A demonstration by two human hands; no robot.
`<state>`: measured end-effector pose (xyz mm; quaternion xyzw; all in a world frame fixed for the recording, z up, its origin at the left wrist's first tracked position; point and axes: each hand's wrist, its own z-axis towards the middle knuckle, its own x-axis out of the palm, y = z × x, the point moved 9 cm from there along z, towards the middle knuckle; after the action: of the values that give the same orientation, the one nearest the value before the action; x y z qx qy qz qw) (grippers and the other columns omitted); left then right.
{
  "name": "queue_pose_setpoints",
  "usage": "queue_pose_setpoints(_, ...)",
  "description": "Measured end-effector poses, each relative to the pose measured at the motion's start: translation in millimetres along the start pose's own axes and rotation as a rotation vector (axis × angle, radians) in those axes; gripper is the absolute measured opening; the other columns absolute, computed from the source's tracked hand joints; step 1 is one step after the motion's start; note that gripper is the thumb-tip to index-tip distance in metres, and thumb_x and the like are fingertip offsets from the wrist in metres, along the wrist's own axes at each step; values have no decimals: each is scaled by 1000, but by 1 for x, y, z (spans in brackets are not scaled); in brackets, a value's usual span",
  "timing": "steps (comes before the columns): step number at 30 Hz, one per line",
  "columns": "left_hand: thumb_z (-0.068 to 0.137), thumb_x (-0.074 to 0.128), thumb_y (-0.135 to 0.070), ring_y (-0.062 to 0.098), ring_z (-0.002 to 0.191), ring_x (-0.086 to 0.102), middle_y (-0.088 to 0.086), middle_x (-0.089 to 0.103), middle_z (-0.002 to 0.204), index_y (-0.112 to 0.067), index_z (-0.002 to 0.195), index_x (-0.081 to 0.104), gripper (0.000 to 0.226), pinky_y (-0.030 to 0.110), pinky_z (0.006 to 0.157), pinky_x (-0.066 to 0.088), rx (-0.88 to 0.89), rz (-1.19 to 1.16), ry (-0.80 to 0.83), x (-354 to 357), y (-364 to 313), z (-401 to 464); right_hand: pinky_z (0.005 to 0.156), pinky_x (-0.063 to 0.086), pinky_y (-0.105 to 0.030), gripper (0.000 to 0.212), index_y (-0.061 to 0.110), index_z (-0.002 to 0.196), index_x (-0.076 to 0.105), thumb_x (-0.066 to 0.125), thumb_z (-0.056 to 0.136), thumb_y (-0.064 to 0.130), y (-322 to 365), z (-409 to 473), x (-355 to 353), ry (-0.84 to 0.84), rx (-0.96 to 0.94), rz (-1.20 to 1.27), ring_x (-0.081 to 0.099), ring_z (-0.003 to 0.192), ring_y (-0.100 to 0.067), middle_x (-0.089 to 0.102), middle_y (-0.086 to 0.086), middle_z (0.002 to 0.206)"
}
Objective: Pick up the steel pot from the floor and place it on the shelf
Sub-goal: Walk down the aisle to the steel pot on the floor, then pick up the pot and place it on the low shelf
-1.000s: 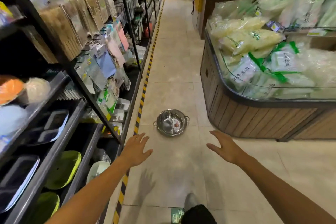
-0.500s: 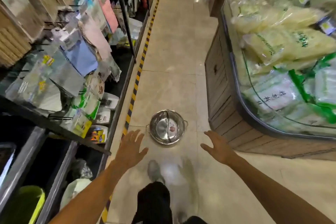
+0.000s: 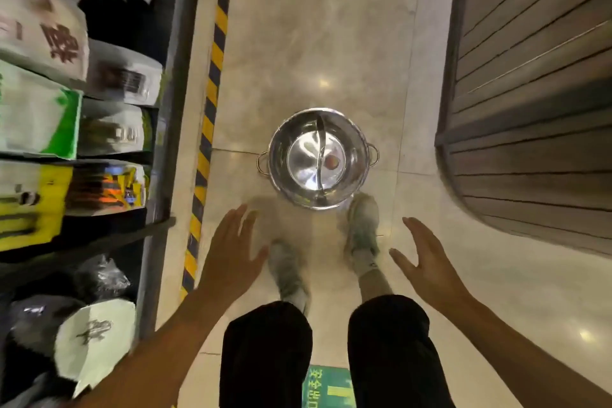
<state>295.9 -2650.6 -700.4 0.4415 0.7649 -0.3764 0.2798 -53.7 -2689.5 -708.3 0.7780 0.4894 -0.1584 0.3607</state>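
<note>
one steel pot (image 3: pixel 318 158) sits on the floor (image 3: pixel 314 43) just ahead of two blurred shoes; shelf (image 3: pixel 155 232) goods smeared, unreadable. left hand (image 3: pixel 228 255) and right hand (image 3: pixel 427 262) both spread wide, empty, short of it.

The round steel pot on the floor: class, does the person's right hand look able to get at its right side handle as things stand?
Probably yes. The right hand is open and empty, and only bare floor tile lies between it and the round steel pot; the shoe sits left of that path.

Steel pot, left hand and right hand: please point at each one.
steel pot (image 3: pixel 306 159): head view, shiny inner bottom.
left hand (image 3: pixel 231 252): head view, back of the hand.
right hand (image 3: pixel 427 262): head view, back of the hand.
</note>
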Motion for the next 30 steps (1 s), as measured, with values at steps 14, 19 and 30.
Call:
queue_pose_setpoints(14,84,64,-48,41,145,21,24,22,158,-4,149,26,88,53,117,25,-111,-6,-71,225,102,262,115,22,-31,83,15,158,18,64,93,37,-123,333,119,-64,16,26,23,149,-25,19,-7,165)
queue_pose_setpoints(19,73,62,-67,36,147,13,18,15,160,-9,153,13,110,47,117,21,-303,-173,-181,236,133,326,120,25,-42,96,14,159,11,69,88,44,-127,392,120,-233,2,127,21,150,-27,13,-8,166)
queue_pose_setpoints(30,62,87,-45,33,119,49,13,36,138,-24,146,24,108,46,94,52,-247,-311,-264,227,144,324,58,44,-3,70,30,140,38,78,83,37,-118,405,111,-305,-49,245,63,74,3,60,11,85)
